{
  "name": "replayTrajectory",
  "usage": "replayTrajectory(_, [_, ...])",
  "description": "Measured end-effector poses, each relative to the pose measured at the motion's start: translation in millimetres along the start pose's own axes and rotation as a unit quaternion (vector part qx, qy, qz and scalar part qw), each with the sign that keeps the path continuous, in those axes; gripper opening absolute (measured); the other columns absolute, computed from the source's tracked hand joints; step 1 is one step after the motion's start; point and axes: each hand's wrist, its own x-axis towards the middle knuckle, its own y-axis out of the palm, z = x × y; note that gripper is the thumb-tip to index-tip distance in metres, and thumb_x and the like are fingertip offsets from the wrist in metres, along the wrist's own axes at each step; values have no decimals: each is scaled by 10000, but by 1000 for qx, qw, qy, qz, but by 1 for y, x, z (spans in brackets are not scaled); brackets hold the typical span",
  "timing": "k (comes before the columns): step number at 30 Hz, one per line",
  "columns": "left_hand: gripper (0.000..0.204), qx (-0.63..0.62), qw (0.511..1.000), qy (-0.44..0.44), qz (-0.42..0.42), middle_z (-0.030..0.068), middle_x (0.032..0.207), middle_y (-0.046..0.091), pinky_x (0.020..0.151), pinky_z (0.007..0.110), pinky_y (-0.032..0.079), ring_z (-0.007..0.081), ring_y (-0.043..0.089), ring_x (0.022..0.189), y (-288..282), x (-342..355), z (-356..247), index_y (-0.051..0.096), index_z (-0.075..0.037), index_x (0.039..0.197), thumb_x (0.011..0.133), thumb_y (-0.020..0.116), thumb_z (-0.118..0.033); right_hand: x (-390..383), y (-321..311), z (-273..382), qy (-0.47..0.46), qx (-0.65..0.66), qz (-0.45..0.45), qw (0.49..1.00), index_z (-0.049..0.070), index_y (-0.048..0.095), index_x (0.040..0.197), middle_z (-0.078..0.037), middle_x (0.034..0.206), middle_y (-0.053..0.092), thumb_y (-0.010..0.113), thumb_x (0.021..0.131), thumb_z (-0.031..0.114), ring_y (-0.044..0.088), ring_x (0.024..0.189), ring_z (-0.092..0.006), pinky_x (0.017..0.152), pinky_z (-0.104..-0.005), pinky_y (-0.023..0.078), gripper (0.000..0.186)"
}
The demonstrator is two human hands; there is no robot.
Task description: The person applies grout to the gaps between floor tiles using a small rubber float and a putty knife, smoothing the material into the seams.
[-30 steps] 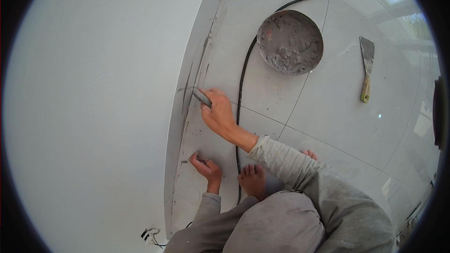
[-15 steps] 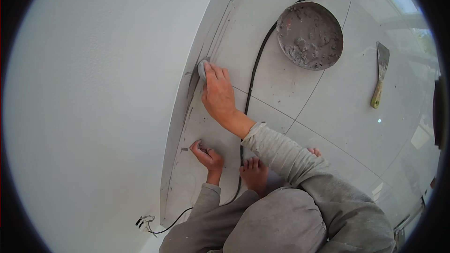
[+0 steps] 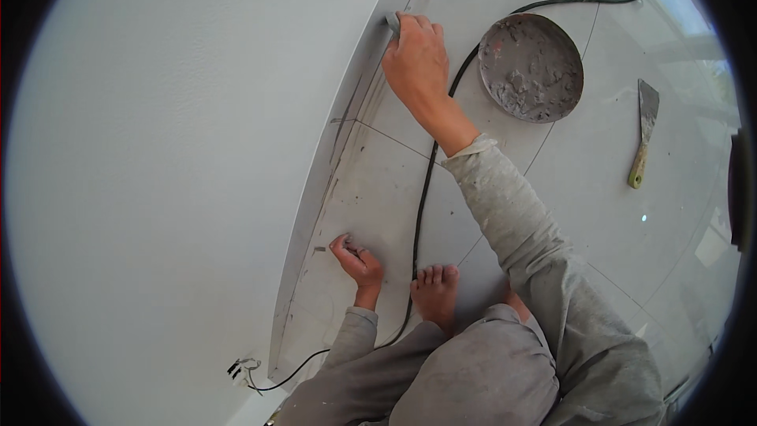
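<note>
Just past twelve o'clock from the middle of the view, your right hand has its fingers closed around a grey pad, which sits against the face of the skirting strip. Much of the pad is hidden by your fingers. Between six and seven, your left hand is curled with the fingertips drawn in; you can't tell whether it pinches anything. A bowl of lumpy grey paste stands at two, and a scraper lies between two and three, blade toward twelve. Beside your bare foot at five, a black cable winds up past the bowl. Dark smears mark the strip's foot.
</note>
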Motion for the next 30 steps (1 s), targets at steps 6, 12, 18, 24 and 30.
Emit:
replayTrajectory(6, [411, 10, 1000, -8, 13, 126, 1115, 477, 831, 313, 420, 186, 447, 904, -2, 0, -3, 455, 40, 1240, 844, 431, -66, -104, 32, 32, -15, -32, 80, 996, -168, 588, 1205, -229, 1102, 596, 619, 812, -50, 586, 1032, -367, 698, -382, 599, 411])
replayTrajectory(12, [442, 12, 999, 48, 8, 138, 1111, 475, 779, 343, 425, 204, 430, 840, 4, 2, 1, 461, 50, 1229, 808, 447, -83, -204, 21, 56, -47, 45, 299, 952, -130, 584, 1261, -205, 1118, 588, 622, 819, -41, 583, 1060, -367, 744, -404, 612, 452])
replayTrajectory(18, [481, 8, 1000, -24, 9, 99, 1067, 458, 801, 334, 422, 195, 440, 866, 0, -1, -4, 449, 44, 1262, 803, 444, -101, -161, 8, 18, 61, 147, 132, 978, -95, 475, 1411, -222, 1300, 513, 599, 797, -133, 509, 1161, -399, 962, -443, 515, 628])
replayTrajectory(24, [477, 5, 999, -22, 27, 101, 1087, 465, 814, 325, 417, 187, 439, 874, -4, -10, 18, 447, 37, 1276, 817, 448, -94, -168, 85, 53, 129, 82, 38, 988, -105, 319, 1517, -258, 1361, 423, 564, 841, -121, 461, 1175, -433, 1010, -449, 484, 719])
replayTrajectory(30, [474, -51, 996, -76, 15, 103, 1079, 463, 757, 318, 412, 174, 425, 828, 2, -23, 32, 457, 37, 1280, 818, 460, -72, -233, 43, 65, 147, 172, 269, 936, -114, 302, 1525, -261, 1363, 423, 549, 868, -93, 469, 1172, -443, 988, -462, 515, 702])
